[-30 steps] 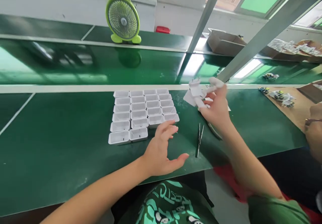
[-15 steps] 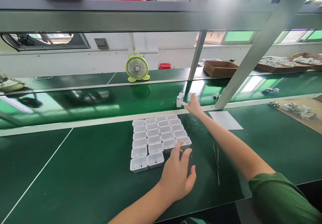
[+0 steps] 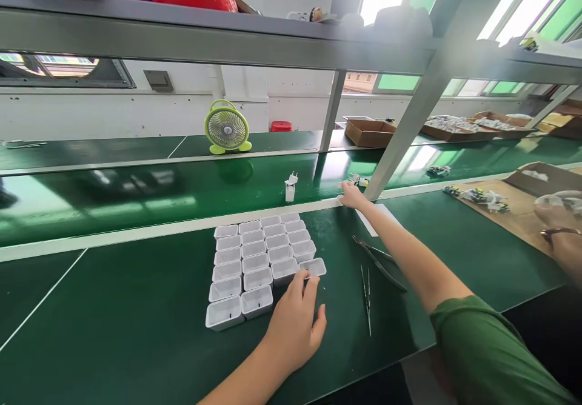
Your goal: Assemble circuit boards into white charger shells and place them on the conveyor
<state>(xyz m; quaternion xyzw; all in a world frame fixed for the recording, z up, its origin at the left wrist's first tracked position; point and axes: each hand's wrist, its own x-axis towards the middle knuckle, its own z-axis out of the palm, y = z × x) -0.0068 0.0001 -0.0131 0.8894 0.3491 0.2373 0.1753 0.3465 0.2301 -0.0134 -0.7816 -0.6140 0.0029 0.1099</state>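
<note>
My left hand is at the near right corner of a block of small white plastic boxes, fingers curved and apart. Its fingertips are at the edge of the nearest right-hand box; whether they press on it I cannot tell. My right hand reaches to the green belt, thumb and forefinger apart, with white showing at their tips. Just behind it lies a cluster of small white parts, partly hidden. Left of that hand, a white adapter-like housing stands upright on the belt with a pronged piece on top.
Pliers and tweezers lie beside my right forearm, near a white sheet. A slanting metal post rises close to my right hand. At far right a co-worker's hand is over cardboard holding small parts.
The view has swung right. My right hand has moved right, away from the standing white housing to the cluster of parts. My left hand stays by the boxes. The pliers have come into sight.
</note>
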